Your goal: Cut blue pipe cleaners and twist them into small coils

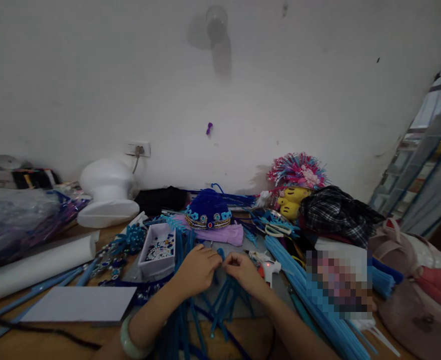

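My left hand [197,270] and my right hand [245,270] meet at the middle of the table, both with fingers pinched together on a blue pipe cleaner piece [221,256] between them. A bundle of blue pipe cleaners [224,300] hangs and spreads below my hands toward me. A pale green bangle [128,342] sits on my left wrist. Just beyond my hands lies a dark blue beaded cap [208,210] on lilac cloth.
A white box of beads [158,250] stands left of my hands, a white glue gun [267,265] to the right. Long blue sticks [310,295], white paper [79,304], a white roll [36,267], a foam head stand [107,195] and plaid cloth [333,207] crowd the table.
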